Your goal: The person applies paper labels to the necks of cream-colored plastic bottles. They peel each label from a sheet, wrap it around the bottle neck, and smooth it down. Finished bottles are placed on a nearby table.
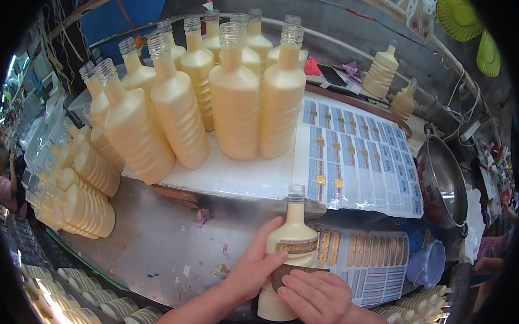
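My left hand (pixel 259 265) grips the side of a cream-coloured bottle (pixel 292 225) with a clear threaded neck. A brown and gold label (pixel 297 246) with writing lies across its upper body. Below that, the fingers of my right hand (pixel 317 295) lie flat on a dark brown strip (pixel 289 274) against the bottle. Beside the bottle, to the right, is a sheet of gold and blue labels (pixel 361 252). Above it, another label sheet (pixel 349 159) covers the right part of the white table.
Several cream bottles (pixel 235 111) stand on the white tabletop (pixel 191 181). More bottles (pixel 89 206) crowd the left, with rows (pixel 114 304) at lower left. A large pan (pixel 446 181) and a blue bucket (pixel 426 263) are at right. A phone (pixel 331 75) lies at the back; people are at both edges.
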Tool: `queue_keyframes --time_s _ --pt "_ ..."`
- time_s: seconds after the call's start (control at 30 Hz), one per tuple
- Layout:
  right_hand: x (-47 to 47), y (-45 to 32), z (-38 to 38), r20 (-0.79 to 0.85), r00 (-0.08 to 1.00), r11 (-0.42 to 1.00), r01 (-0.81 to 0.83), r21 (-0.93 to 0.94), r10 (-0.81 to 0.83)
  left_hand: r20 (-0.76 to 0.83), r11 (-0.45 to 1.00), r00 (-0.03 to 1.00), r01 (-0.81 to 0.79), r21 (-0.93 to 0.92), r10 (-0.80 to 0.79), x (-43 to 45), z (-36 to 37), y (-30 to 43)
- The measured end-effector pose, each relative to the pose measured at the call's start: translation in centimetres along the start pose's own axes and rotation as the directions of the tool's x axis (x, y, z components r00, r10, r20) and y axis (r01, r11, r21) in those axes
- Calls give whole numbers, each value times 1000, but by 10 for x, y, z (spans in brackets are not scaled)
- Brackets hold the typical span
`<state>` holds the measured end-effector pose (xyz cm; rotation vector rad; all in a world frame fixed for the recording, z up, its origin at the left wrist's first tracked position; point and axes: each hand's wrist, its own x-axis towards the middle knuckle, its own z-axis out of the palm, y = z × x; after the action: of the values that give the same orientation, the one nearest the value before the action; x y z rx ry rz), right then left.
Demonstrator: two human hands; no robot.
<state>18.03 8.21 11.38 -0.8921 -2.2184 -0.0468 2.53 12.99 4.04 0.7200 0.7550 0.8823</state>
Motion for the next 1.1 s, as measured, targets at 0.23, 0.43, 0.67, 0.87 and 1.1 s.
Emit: queue_keyframes --time_s 0.23,0.43,0.67,0.87,1.1 --pt "-10 7 -1 -12 1000 999 11 41 -11 7 987 995 -98 130 98 0 -11 -12" --pt "-18 14 -2 105 994 999 31 12 -32 44 996 996 -84 30 82 1 -18 -15" --pt "-14 13 0 4 1000 997 28 69 -28 48 998 997 -67 -5 68 2 -20 -16" --pt "-5 11 -4 -53 998 999 -35 0 35 32 999 999 -15 -40 16 0 -18 -12" --pt "-3 6 2 -24 1000 999 -7 -36 6 32 999 999 1 -50 0 0 -14 -5"
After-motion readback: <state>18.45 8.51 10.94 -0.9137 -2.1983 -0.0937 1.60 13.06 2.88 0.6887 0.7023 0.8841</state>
